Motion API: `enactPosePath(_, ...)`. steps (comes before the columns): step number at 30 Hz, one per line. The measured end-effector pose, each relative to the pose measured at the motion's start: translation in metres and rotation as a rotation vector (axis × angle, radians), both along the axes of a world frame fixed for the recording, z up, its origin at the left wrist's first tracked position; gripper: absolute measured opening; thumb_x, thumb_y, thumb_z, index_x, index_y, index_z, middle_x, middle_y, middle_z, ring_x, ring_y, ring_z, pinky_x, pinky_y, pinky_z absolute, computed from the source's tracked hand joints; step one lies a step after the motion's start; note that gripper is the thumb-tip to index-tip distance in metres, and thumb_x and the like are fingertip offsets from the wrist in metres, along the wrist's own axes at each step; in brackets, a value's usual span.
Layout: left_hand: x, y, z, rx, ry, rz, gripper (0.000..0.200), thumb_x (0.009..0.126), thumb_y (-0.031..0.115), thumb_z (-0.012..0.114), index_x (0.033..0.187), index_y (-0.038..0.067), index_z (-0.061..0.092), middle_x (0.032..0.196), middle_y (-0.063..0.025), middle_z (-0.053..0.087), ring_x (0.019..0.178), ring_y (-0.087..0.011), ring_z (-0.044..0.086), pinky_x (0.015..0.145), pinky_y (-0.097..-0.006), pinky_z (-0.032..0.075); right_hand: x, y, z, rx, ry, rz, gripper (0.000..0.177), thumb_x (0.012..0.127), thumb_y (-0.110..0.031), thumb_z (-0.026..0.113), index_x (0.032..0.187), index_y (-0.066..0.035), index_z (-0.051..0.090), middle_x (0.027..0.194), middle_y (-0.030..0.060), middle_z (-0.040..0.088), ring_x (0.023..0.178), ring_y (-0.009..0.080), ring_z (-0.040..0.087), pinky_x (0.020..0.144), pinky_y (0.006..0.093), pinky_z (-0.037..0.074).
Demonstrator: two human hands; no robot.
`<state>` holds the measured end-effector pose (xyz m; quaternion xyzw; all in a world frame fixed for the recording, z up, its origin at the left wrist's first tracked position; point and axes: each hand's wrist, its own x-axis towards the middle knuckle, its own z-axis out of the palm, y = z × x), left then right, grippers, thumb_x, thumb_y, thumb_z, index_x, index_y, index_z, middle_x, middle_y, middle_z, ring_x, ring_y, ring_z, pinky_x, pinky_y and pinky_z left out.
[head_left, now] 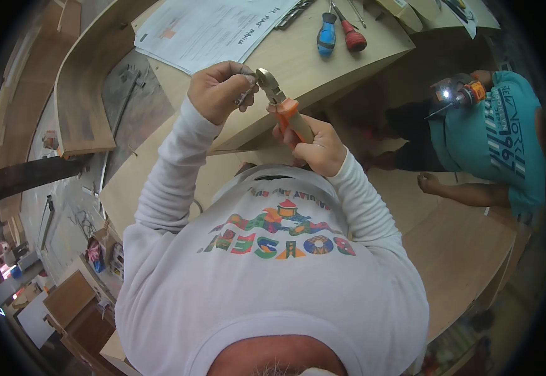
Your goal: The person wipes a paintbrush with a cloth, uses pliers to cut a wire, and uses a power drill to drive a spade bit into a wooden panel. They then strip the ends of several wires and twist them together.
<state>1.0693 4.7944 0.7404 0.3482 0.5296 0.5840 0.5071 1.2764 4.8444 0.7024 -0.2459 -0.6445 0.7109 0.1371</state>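
My right hand (pixel 320 147) is wrapped round the orange-and-beige handles of a pair of cutting pliers (pixel 285 113). The metal head of the pliers points up and left, right beside the fingertips of my left hand (pixel 216 91). Those fingers are closed in a pinch on small silvery metal pieces (pixel 243 98), too small to name. Whether the jaws bite on one of them cannot be made out. Both hands are above the near edge of a pale wooden panel (pixel 310 72).
Printed papers (pixel 197 31), a blue-handled screwdriver (pixel 326 37) and a red-handled one (pixel 353 36) lie on the panel. At the right stands a person in a teal shirt (pixel 505 138) with a lit power drill (pixel 458 94). A curved wooden piece (pixel 84 88) is at left.
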Motion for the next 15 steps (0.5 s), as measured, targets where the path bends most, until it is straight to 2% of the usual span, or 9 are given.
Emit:
enactPosePath(5, 0.011, 0.009, 0.002, -0.021, -0.046, 0.015, 0.015, 0.076, 0.008, 0.052, 0.084, -0.005, 0.054, 0.066, -0.0093, 0.055, 0.053, -0.0142, 0.05, 0.049, -0.0239, 0.04, 0.008, -0.003, 0.005, 0.017, 0.071, -0.082, 0.034, 0.065, 0.003, 0.043, 0.098, 0.002, 0.053, 0.084, 0.0046, 0.054, 0.08, 0.0108, 0.05, 0.078, 0.0231, 0.04)
enactPosePath(12, 0.027, 0.017, 0.005, -0.044, -0.028, 0.013, 0.015, 0.077, 0.009, 0.051, 0.084, -0.004, 0.054, 0.067, -0.0088, 0.055, 0.052, -0.0141, 0.05, 0.049, -0.0241, 0.04, 0.016, -0.004, 0.005, 0.148, 0.072, -0.162, 0.04, 0.065, 0.004, 0.044, 0.105, 0.003, 0.05, 0.089, 0.0077, 0.054, 0.082, 0.0136, 0.053, 0.08, 0.0249, 0.041)
enactPosePath(14, 0.03, 0.019, 0.007, -0.074, -0.014, 0.04, 0.015, 0.078, 0.01, 0.051, 0.084, -0.004, 0.053, 0.066, -0.0086, 0.054, 0.052, -0.0141, 0.05, 0.049, -0.024, 0.04, 0.017, -0.002, 0.002, 0.2, 0.053, -0.16, 0.043, 0.063, 0.004, 0.046, 0.106, 0.003, 0.049, 0.093, 0.0126, 0.055, 0.085, 0.0198, 0.055, 0.081, 0.0273, 0.041)
enactPosePath(15, 0.031, 0.019, 0.008, -0.075, -0.012, 0.039, 0.015, 0.078, 0.01, 0.051, 0.084, -0.004, 0.053, 0.066, -0.0086, 0.054, 0.052, -0.0141, 0.05, 0.049, -0.024, 0.04, 0.018, -0.002, 0.0, 0.199, 0.054, -0.16, 0.043, 0.063, 0.004, 0.046, 0.106, 0.003, 0.049, 0.093, 0.0126, 0.055, 0.085, 0.0198, 0.055, 0.081, 0.0273, 0.041)
